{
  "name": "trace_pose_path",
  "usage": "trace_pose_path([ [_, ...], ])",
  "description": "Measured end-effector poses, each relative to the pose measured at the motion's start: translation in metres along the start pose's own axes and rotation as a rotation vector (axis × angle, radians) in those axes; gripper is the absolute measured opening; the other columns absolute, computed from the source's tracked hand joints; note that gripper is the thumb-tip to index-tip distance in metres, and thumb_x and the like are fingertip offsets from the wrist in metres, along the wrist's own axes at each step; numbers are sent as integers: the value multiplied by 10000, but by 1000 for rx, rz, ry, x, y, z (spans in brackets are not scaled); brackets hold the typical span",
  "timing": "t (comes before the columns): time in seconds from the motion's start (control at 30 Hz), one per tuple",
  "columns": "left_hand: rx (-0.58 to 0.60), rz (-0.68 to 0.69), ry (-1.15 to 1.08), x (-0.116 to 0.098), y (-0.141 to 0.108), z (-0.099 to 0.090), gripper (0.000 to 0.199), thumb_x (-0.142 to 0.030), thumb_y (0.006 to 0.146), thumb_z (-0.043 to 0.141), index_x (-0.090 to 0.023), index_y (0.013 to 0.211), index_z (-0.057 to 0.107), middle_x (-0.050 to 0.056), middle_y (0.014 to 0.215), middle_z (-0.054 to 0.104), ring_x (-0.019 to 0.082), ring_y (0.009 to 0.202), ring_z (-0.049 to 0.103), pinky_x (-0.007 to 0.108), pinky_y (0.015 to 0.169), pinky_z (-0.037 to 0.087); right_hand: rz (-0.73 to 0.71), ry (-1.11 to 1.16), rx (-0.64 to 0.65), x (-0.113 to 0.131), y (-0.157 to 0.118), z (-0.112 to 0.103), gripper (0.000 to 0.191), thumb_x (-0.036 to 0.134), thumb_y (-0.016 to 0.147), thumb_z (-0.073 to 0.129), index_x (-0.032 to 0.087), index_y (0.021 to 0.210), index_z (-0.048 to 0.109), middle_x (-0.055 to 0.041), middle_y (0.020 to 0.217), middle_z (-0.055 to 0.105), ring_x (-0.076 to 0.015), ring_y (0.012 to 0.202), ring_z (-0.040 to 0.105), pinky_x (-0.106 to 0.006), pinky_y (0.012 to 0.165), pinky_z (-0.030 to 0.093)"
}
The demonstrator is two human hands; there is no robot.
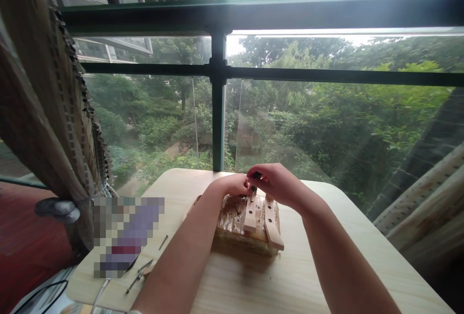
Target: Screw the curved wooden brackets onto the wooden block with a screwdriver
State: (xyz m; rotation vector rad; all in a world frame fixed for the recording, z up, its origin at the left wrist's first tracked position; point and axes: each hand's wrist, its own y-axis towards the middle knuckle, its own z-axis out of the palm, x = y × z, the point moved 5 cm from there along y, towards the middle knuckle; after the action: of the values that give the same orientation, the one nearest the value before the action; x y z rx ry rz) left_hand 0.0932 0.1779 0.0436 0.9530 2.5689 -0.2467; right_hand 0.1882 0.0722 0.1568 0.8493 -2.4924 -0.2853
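Gripping a dark tool [257, 175] in the right hand [278, 181], fingers curled around it, above the far end of a wooden strip [250, 222] on a shiny brown block [229, 218] on the table [286, 280]; holding the left hand [236, 186] just beside, fingers bent, cannot tell whether pinching anything.

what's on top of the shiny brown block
Two wooden strips with dark holes lie on the block. The left hand, right hand and left forearm hide whatever lies beneath them.
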Motion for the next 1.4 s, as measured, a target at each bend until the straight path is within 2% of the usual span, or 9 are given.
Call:
trace_pose_path([
  [0.17,17,16,34,-3,1,0,151,-283,714,616,-158,795,641,21,792,650,169,735,558,251,633,429,-12,-43,14,-2,3,6,148,152,826,578,164,847,724,-36,738,712,-117,622,599,-218,599,401],
  [0.37,49,-10,-18,-5,-5,-4,193,-322,741,573,-173,843,641,-12,689,604,133,616,510,235,540,375,21,-98,-51,-2,0,-5,137,166,832,595,156,874,725,-36,715,705,-111,572,580,-216,579,394],
  [0.53,43,-14,-49,-3,-5,-3,194,-316,730,574,-178,852,633,-16,708,618,125,606,516,230,512,347,3,-126,-64,4,-3,-8,144,172,844,584,161,873,724,-38,722,710,-114,577,592,-215,580,392],
  [0.73,19,-20,36,1,1,-1,152,-311,716,591,-168,761,614,5,735,636,142,649,537,233,536,370,10,-111,-34,6,0,-3,136,160,836,595,154,875,725,-43,736,717,-115,603,609,-211,591,388],
  [1.0,35,-3,-42,-1,-4,-2,214,-323,738,576,-180,881,646,-7,725,627,136,633,526,235,533,369,8,-119,-55,4,-1,-6,144,158,841,588,146,887,724,-44,737,716,-107,577,579,-218,589,391],
  [1.2,31,-6,39,-2,-3,-3,204,-317,737,581,-169,857,654,8,746,637,148,664,536,241,560,389,-10,-150,-49,6,0,-2,154,157,842,581,154,882,729,-45,740,717,-109,577,578,-221,590,392],
  [1.4,46,-4,26,-4,-5,-5,219,-314,744,573,-172,889,658,8,759,644,145,671,545,237,576,412,-23,-153,-69,6,0,-3,141,170,838,592,162,879,726,-46,735,721,-123,598,597,-225,595,400],
])
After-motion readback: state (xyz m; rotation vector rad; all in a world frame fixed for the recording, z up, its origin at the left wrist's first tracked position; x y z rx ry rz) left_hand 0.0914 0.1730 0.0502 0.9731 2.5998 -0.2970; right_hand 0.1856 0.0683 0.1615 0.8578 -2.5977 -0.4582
